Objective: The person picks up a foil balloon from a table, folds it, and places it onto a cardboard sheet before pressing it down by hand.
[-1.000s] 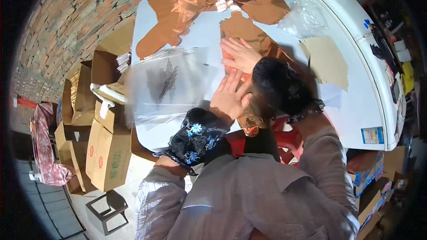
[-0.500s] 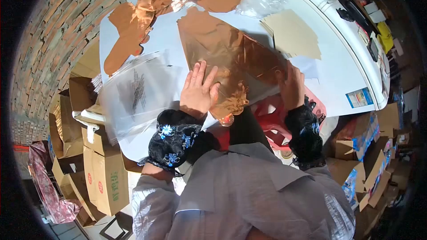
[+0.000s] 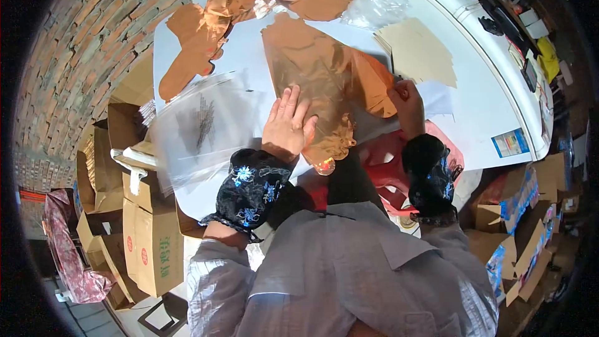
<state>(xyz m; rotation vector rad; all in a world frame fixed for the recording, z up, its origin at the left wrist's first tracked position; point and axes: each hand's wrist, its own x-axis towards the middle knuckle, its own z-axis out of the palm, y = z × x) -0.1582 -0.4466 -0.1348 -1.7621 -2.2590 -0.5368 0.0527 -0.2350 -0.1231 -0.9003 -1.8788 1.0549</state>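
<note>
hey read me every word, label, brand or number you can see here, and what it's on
No text is clear enough to quote.
Carton: green characters, too blurred; two red round marks, any lettering too small.
Clear plastic: black printed lines, too small.
Sticker at right: too small.
Boxes at far right: coloured print, nothing legible.
</note>
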